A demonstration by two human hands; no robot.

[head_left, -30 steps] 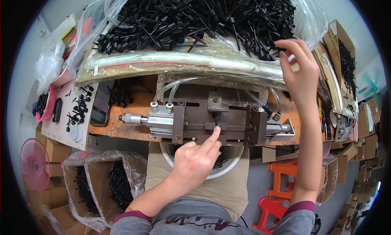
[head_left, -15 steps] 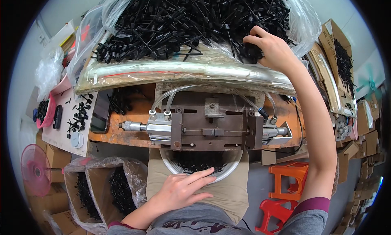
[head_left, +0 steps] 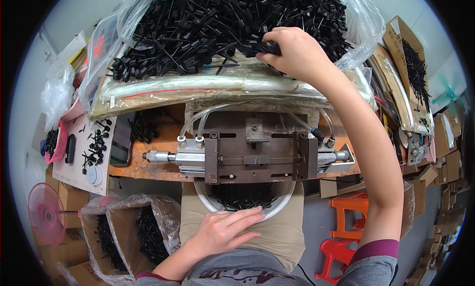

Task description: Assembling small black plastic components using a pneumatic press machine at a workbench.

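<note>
My right hand (head_left: 296, 53) is at the front edge of a large heap of thin-stemmed black plastic parts (head_left: 198, 36). Its fingers are closed on black plastic parts (head_left: 270, 48), mostly covered by the hand. My left hand (head_left: 225, 231) lies with its fingers stretched out over the near rim of a white basket (head_left: 285, 203), which rests on my lap and contains more black parts. Between the heap and the basket stands a brown metal clamping fixture (head_left: 232, 173) with an air cylinder (head_left: 191, 158) at its left and another at its right.
Clear tubes (head_left: 200, 118) run to the cylinders. A plastic-wrapped ledge (head_left: 173, 90) borders the heap. A phone (head_left: 121, 142) lies left of the fixture. Lined cartons (head_left: 110, 211) of black parts stand at lower left, and orange and red stools (head_left: 341, 229) at lower right.
My right hand has moved left along the front of the heap, with black parts now showing in its fingers. My left hand has stayed on the basket rim.
</note>
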